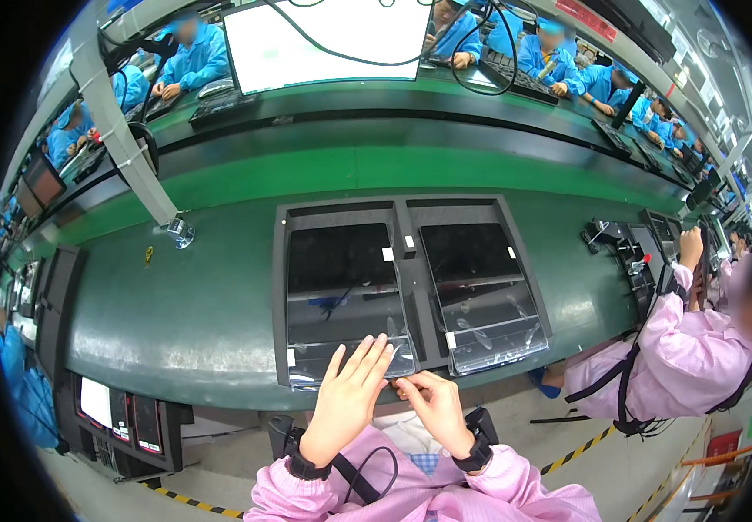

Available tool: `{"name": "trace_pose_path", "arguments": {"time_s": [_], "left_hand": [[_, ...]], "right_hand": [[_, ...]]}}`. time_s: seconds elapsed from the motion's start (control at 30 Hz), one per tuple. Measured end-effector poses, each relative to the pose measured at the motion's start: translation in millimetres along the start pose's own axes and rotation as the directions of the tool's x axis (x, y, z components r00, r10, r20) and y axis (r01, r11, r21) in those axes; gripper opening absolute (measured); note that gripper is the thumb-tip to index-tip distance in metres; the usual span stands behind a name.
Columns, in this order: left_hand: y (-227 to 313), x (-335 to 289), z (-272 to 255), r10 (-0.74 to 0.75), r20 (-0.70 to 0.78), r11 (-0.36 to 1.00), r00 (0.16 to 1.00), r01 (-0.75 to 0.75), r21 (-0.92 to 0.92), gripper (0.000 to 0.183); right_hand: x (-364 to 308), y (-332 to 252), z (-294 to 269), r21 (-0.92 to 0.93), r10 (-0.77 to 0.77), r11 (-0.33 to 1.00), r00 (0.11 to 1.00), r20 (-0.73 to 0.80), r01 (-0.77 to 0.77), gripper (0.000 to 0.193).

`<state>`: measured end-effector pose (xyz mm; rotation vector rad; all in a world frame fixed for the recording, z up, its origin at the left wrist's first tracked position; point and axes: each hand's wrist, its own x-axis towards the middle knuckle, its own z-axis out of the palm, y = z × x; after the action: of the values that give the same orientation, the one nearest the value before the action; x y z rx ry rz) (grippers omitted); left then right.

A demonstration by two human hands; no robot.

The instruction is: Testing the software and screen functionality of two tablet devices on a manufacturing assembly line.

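Two dark flat panels lie side by side in a black tray [411, 228] on the green conveyor belt. The left panel [345, 296] is covered by a clear shiny film. My left hand [348, 398] lies flat on the panel's near edge, fingers stretched and apart. My right hand [432, 402] pinches the near edge of the film beside it, fingers curled. The right panel [484, 291] lies untouched, also under clear film. Both my wrists wear black bands over pink sleeves.
A person in pink [698, 348] sits to my right at another black fixture [628, 248]. Several people in blue work across the far side of the line. A grey support post [128, 139] stands at the left. Yellow-black floor tape [576, 452] runs below.
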<state>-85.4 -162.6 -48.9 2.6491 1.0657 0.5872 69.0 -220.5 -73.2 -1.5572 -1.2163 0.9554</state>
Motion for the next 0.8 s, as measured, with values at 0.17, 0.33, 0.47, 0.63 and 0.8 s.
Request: {"name": "trace_pose_path", "arguments": {"time_s": [0.17,0.33,0.47,0.63,0.8], "left_hand": [[-2,-1,2,0.000,-0.053,1.000,0.999,-0.001,-0.021,0.048],[0,1,0,-0.014,-0.054,1.000,0.998,0.013,-0.018,0.047],[1,1,0,-0.027,-0.022,0.999,0.999,0.027,-0.018,0.049],[2,2,0,-0.026,-0.012,1.000,1.000,0.026,-0.010,0.050],[-5,7,-7,-0.013,0.016,0.998,1.000,0.012,0.054,0.050]], "right_hand": [[-13,8,5,0.023,-0.031,0.999,0.998,-0.057,0.032,0.015],[-15,10,7,0.097,-0.035,0.994,0.997,-0.069,0.042,0.015],[-27,14,12,0.129,-0.009,0.991,0.997,-0.074,0.018,0.014],[-60,12,-6,0.091,-0.108,0.990,0.993,-0.049,0.112,0.009],[-45,15,-77,-0.295,-0.359,0.924,0.818,-0.449,0.244,0.006]]}}
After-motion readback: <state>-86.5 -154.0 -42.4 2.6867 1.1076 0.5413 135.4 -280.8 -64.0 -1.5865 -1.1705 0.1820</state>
